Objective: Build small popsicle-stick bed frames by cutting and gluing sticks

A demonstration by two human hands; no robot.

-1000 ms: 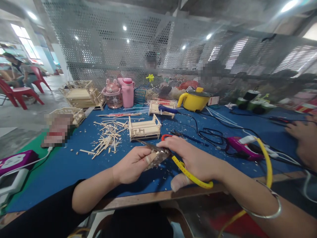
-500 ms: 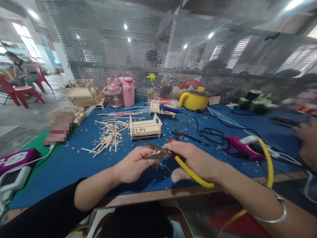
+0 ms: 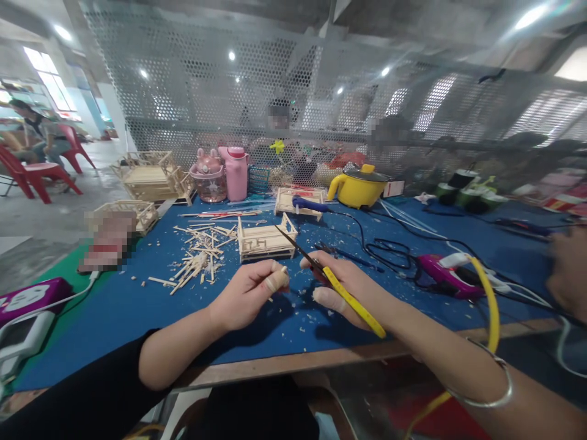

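My right hand [image 3: 348,287] grips scissors [image 3: 300,250] with a yellow handle. Their thin dark blades point up and to the left, above the blue mat [image 3: 137,305]. My left hand [image 3: 250,293] is just left of the blades, its fingertips pinched on a small wooden piece [image 3: 285,269]. The thumb wears a tan wrap. A little wooden crate model [image 3: 267,239] stands just behind both hands. A pile of loose wooden sticks [image 3: 202,256] lies to its left.
A pink glue gun [image 3: 447,275] and black cables [image 3: 389,250] lie to the right, near a co-worker's blurred hand [image 3: 568,275]. A yellow pot [image 3: 360,186], pink bottle [image 3: 236,171] and more wooden crates [image 3: 151,174] stand at the back by the mesh wall.
The scissors have come away from my left hand, and their blades have swung up to the left. My left hand stays pinched in about the same place.
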